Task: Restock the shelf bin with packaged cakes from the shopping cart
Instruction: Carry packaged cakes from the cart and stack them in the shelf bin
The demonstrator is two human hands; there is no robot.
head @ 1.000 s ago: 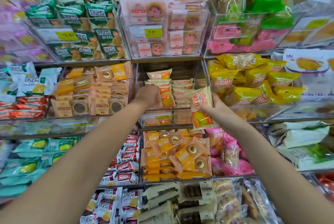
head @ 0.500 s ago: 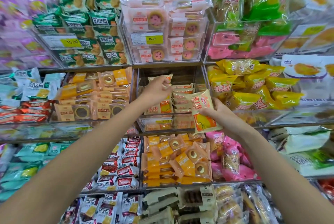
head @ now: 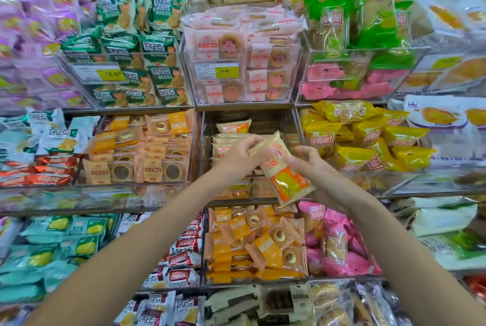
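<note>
A cream packaged cake (head: 285,178) with a yellow-orange picture hangs tilted in front of the middle shelf bin (head: 207,125). My left hand (head: 239,156) pinches its upper end. My right hand (head: 313,165) holds its right side from behind, fingers curled around the wrapper. The clear bin behind holds several stacked cakes (head: 231,139) of the same cream kind, mostly on its left side, with open room above them. The shopping cart is out of view.
Neighbouring clear bins are packed: orange ring cakes (head: 147,146) to the left, yellow bags (head: 363,139) to the right, pink-labelled cakes (head: 236,62) above, orange packs (head: 257,244) below. A yellow price tag (head: 226,71) fronts the upper bin.
My left hand left the cakes in the bin and came back right to pinch the top of the cake that my right hand holds. The cake now tilts further over.
</note>
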